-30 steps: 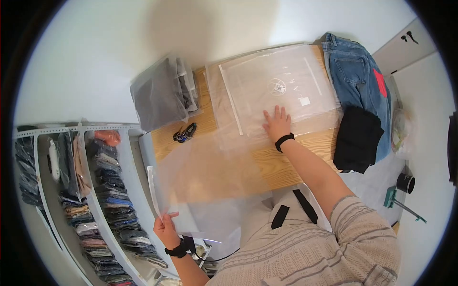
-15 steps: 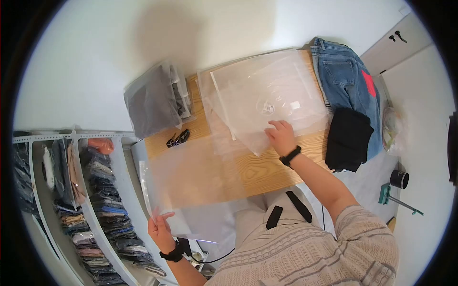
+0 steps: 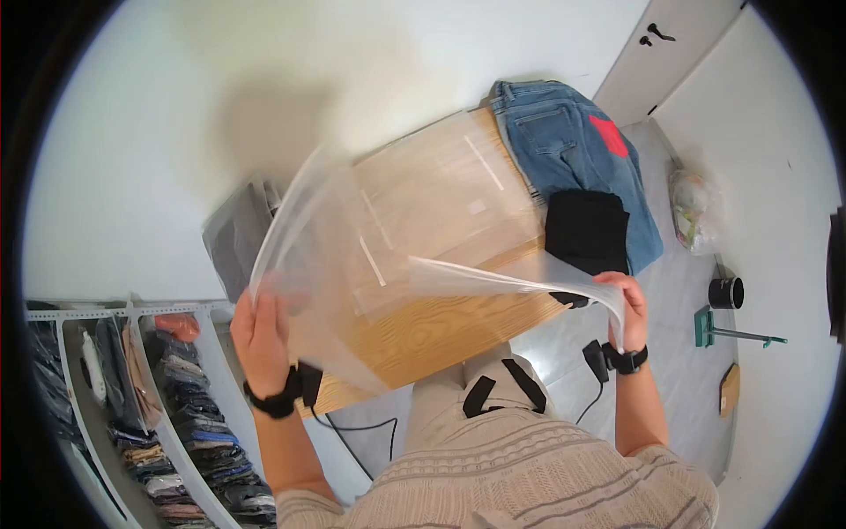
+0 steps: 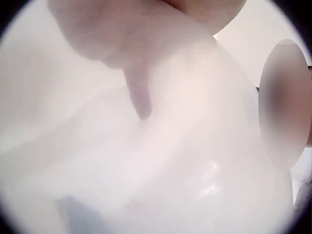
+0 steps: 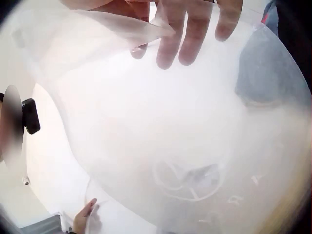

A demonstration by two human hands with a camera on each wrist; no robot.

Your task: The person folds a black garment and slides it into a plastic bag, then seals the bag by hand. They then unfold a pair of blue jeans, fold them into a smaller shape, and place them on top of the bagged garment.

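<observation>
My left hand grips the edge of a translucent plastic bag, which stands up in a curve over the table's left side. In the left wrist view, the hazy plastic covers part of that hand's fingers. At the table's right front, my right hand pinches another translucent plastic bag by its edge, and it droops toward the middle. A circular print shows through the plastic in the right wrist view. Flat clear bags with white strips lie on the wooden table behind.
Blue jeans with a red patch lie at the table's right end, a folded black garment against them. Grey bagged clothing sits at the back left. Shelves of packed garments stand at the left. A cable hangs from the left wrist.
The right hand has come off the flat bags and moved right and nearer, now pinching a bag. The left hand has risen with its bag, which now stands upright. The head view has turned.
</observation>
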